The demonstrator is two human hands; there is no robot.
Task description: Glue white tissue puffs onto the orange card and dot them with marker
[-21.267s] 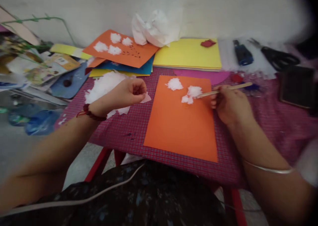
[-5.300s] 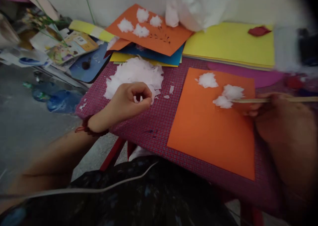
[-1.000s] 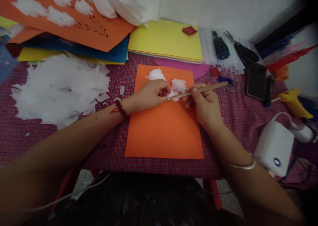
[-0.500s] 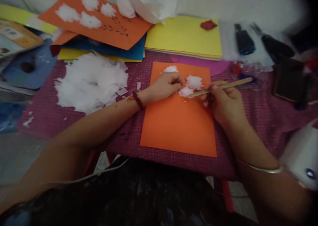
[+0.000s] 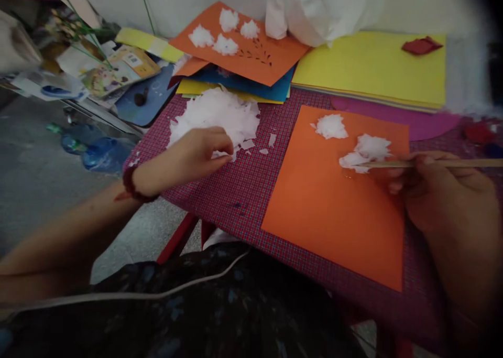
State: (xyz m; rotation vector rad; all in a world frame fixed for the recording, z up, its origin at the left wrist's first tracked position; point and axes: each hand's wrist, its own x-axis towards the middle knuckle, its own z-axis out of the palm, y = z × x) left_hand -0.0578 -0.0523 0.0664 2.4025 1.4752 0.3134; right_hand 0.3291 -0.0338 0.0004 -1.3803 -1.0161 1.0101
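My left hand (image 5: 188, 159) hovers at the near edge of a pile of white paper pieces (image 5: 216, 111), thumb and forefinger apart, with nothing clearly held. My right hand (image 5: 448, 195) grips a thin wooden stick (image 5: 463, 163). The stick's tip touches a white paper clump (image 5: 351, 161) on an orange sheet (image 5: 334, 211). Right behind that clump is a fuller white paper puff (image 5: 372, 146). Another white puff (image 5: 331, 126) sits near the sheet's far left corner.
A second orange sheet (image 5: 255, 67) bearing white puffs and dark leaf marks lies at the back on coloured papers. Beside it is a yellow paper stack (image 5: 369, 64) with a red piece (image 5: 422, 45). Bottles (image 5: 104, 153) and a blue board (image 5: 143, 98) are at left.
My left hand has moved from the orange sheet leftward to the paper pile. The view has turned left. My right hand keeps the stick at the same clump.
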